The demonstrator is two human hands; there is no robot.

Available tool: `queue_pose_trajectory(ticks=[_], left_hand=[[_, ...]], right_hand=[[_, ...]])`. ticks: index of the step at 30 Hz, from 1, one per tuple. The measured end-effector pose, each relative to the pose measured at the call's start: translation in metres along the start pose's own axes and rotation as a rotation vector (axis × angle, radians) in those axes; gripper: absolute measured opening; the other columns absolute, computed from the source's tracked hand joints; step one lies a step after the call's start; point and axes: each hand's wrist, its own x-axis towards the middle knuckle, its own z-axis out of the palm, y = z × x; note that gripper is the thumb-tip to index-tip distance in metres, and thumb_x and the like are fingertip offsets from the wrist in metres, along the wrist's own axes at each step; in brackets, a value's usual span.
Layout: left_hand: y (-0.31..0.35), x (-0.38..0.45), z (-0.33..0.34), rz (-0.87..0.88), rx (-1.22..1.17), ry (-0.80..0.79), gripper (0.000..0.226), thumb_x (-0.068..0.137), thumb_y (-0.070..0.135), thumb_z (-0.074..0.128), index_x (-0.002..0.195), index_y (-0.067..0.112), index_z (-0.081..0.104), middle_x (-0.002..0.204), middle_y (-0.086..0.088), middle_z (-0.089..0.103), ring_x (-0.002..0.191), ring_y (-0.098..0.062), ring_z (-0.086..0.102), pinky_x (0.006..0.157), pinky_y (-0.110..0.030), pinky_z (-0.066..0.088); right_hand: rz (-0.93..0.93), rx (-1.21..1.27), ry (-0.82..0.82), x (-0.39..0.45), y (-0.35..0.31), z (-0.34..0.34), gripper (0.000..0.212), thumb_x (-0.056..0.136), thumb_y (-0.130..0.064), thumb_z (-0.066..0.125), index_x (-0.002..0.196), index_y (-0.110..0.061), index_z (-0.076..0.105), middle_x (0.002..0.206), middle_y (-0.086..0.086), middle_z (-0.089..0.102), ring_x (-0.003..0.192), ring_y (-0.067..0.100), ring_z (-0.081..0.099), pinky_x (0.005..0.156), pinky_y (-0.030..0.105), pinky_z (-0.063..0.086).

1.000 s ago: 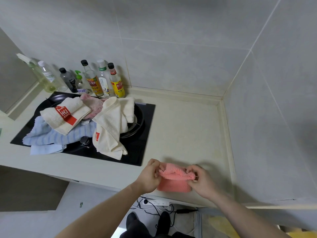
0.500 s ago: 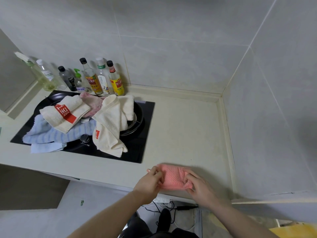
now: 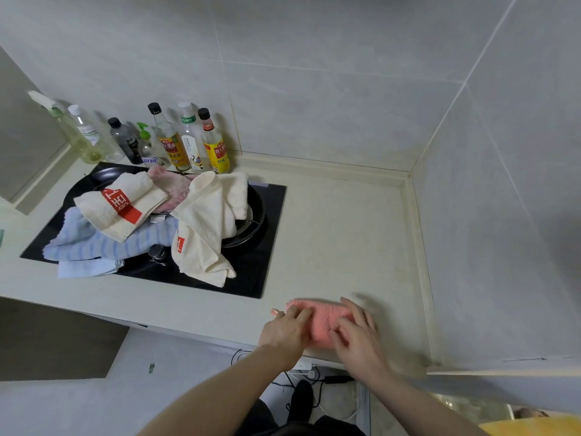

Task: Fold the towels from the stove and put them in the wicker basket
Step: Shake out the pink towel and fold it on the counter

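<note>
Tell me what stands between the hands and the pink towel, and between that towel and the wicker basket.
Nothing stands between them: the left hand and the right hand both rest flat on the folded pink towel at the counter's front edge. The wicker basket is not in view, so the way to it cannot be judged.

Soft even indoor light, wide-angle bending at edges — slight motion blur

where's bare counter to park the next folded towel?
Biggest free patch: counter between the stove edge and the right wall, from the back wall forward to the pink towel that the left hand and right hand press flat. Narrow bare strip along the stove's front edge. Crowded: stove, piled with towels; bottles behind it.
</note>
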Motion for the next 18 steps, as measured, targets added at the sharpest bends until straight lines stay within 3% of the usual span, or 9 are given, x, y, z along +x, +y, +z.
queue_pose_trajectory(ticks=[2, 4, 5, 8, 12, 18], left_hand=[[0.004, 0.003, 0.000, -0.018, 0.040, -0.013, 0.053, 0.102, 0.029, 0.049, 0.150, 0.032, 0.027, 0.152, -0.003, 0.036, 0.126, -0.035, 0.051, 0.088, -0.047, 0.054], [0.006, 0.004, 0.001, -0.022, 0.059, -0.025, 0.055, 0.101, 0.023, 0.053, 0.149, 0.029, 0.029, 0.151, -0.004, 0.036, 0.125, -0.034, 0.052, 0.087, -0.046, 0.055], [0.006, 0.005, 0.001, -0.020, 0.055, -0.032, 0.056, 0.101, 0.023, 0.054, 0.150, 0.029, 0.028, 0.151, -0.003, 0.035, 0.125, -0.034, 0.051, 0.087, -0.045, 0.054], [0.002, 0.004, 0.003, -0.011, 0.000, -0.015, 0.055, 0.103, 0.036, 0.048, 0.153, 0.035, 0.025, 0.154, 0.001, 0.032, 0.128, -0.032, 0.048, 0.090, -0.045, 0.054], [0.001, 0.001, 0.007, -0.048, -0.126, 0.055, 0.059, 0.101, 0.061, 0.033, 0.153, 0.037, 0.025, 0.158, 0.007, 0.032, 0.125, -0.029, 0.053, 0.094, -0.045, 0.050], [0.001, 0.006, 0.013, -0.063, -0.068, 0.032, 0.057, 0.103, 0.039, 0.049, 0.153, 0.037, 0.022, 0.156, 0.008, 0.026, 0.113, -0.030, 0.061, 0.082, -0.043, 0.053]], right_hand=[[-0.012, -0.021, -0.074, 0.001, -0.008, 0.006, 0.034, 0.089, -0.027, 0.052, 0.121, -0.034, 0.060, 0.166, -0.008, 0.018, 0.145, 0.018, 0.025, 0.114, 0.040, 0.035], [-0.010, -0.018, -0.214, 0.000, -0.007, 0.015, 0.061, 0.096, -0.024, 0.042, 0.155, -0.032, 0.030, 0.169, -0.010, -0.005, 0.155, 0.017, 0.002, 0.125, 0.043, 0.018], [0.006, -0.032, -0.271, -0.001, -0.003, 0.018, 0.064, 0.100, -0.027, 0.037, 0.160, -0.031, 0.015, 0.167, -0.013, -0.013, 0.156, 0.016, -0.009, 0.126, 0.046, 0.013], [0.018, -0.145, -0.351, -0.004, 0.007, 0.021, 0.064, 0.104, -0.036, 0.024, 0.162, -0.028, -0.004, 0.160, -0.014, -0.028, 0.150, 0.013, -0.028, 0.127, 0.051, 0.003], [0.028, -0.200, -0.355, -0.001, 0.005, 0.020, 0.065, 0.102, -0.039, 0.017, 0.162, -0.024, -0.003, 0.166, -0.003, -0.024, 0.150, 0.019, -0.028, 0.126, 0.053, 0.000], [0.022, -0.129, -0.343, -0.003, 0.000, 0.018, 0.066, 0.104, -0.032, 0.023, 0.161, -0.022, -0.008, 0.161, -0.008, -0.036, 0.152, 0.020, -0.027, 0.126, 0.045, -0.001]])
